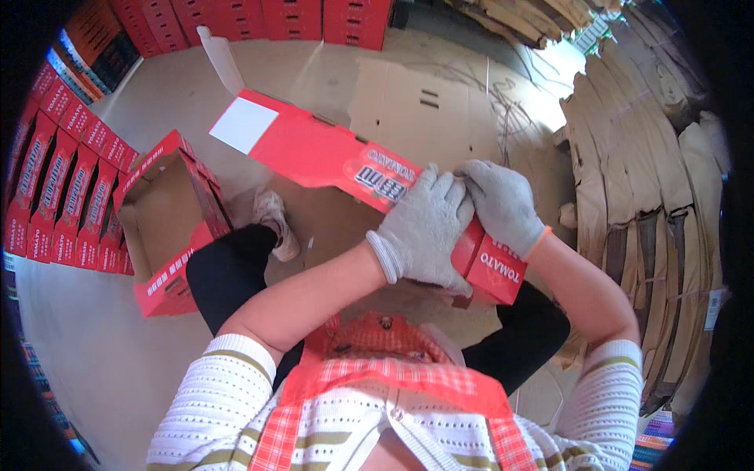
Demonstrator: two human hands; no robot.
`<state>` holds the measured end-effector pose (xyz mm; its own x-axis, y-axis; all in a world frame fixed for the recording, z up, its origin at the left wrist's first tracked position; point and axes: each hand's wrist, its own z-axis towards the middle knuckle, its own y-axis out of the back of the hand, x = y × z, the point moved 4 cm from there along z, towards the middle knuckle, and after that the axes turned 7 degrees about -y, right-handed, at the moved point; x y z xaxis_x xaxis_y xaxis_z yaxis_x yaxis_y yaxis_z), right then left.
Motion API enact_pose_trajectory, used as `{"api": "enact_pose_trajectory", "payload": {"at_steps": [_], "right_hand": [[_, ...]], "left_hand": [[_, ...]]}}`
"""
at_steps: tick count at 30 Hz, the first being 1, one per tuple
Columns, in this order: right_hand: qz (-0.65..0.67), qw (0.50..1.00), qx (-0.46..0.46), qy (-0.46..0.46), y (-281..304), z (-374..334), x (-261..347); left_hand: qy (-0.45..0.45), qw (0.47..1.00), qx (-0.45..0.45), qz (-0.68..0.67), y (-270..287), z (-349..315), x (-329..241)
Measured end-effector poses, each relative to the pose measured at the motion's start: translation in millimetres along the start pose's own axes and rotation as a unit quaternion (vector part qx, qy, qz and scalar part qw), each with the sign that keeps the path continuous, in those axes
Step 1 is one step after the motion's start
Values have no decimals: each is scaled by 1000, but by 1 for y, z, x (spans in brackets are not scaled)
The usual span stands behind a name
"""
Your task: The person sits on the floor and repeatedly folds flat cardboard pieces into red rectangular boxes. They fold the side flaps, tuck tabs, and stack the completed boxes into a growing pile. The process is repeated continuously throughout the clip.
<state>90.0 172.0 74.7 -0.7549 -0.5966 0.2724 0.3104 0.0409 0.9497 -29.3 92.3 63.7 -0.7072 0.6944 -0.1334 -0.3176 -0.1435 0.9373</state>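
Observation:
A red cardboard box (310, 145), partly folded, lies across in front of my knees, with a white patch on its long panel's far-left end. My left hand (424, 228), in a grey knit glove, wraps over the box near its right end, thumb toward me. My right hand (503, 200), gloved alike, is closed on the edge of that same end, its fingertips beside the left fingers. Below the hands the printed red end wall (495, 271) shows. Both palms, and the cardboard under them, are hidden.
An open red box (177, 294) with a brown inside stands left of my knee. Stacked red boxes (75, 188) fill the far left, and more red boxes (290, 20) line the back. Bundled brown cardboard (616, 184) rises at right. A flat brown sheet (440, 102) lies on the floor ahead.

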Motion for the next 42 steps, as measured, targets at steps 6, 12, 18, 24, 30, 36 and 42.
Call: {"api": "enact_pose_trajectory", "payload": {"at_steps": [6,12,18,24,30,36,42], "right_hand": [[97,988,-26,-118,6,9,0],[37,993,101,41,-4,-14,51],[303,944,-56,-117,21,-5,-40],[732,529,66,-423,-103,-84,-112],[152,961,120,-195,-180,-87,-121],[400,848,-314,-150,-4,-117,-79],[-38,984,-157,81,45,-105,19]], "left_hand": [[5,980,-174,-97,5,-3,15],[107,846,-197,-484,-3,-40,58],[104,988,46,-107,11,-158,4],[152,981,-104,-65,29,-191,-12],[-13,990,-95,-101,-5,-71,-40],[-48,960,-196,-196,-33,-13,-65],[27,894,-369,-251,-55,-10,-63]]}}
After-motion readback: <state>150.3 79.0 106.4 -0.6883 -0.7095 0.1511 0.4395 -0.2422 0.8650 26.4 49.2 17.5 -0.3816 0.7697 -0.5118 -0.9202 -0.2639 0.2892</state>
